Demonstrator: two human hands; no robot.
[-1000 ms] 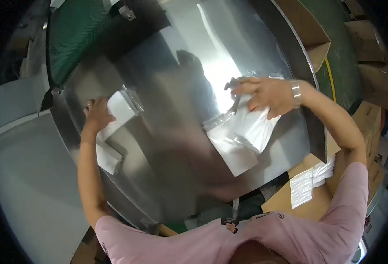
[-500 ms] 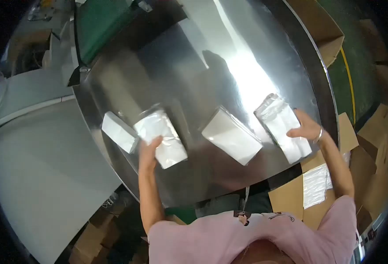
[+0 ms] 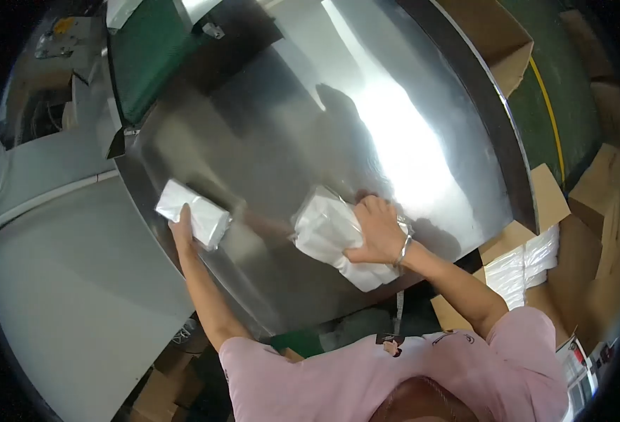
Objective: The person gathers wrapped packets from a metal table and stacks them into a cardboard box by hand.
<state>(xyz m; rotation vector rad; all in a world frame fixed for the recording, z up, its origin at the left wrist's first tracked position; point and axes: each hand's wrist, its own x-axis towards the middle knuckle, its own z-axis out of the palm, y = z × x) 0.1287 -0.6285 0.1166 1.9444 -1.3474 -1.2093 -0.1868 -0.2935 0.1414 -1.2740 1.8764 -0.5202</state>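
Two groups of white packs in clear plastic film lie on the shiny metal table. My left hand is closed on the near edge of a white plastic-wrapped pack at the table's left, thumb on top. My right hand, with a bracelet at its wrist, grips white plastic-wrapped packs near the middle of the front edge. They appear to lie one on another; how many is hidden under the hand and film.
At the upper left, a green conveyor belt meets the table. An open cardboard box with white wrapped packs stands below the table's right front edge. Another carton is at the upper right. A grey panel borders the left side.
My right hand has moved left with its pack to the middle pack. My left hand has left the second pack, which no longer lies separately, and moved left onto the leftmost one.
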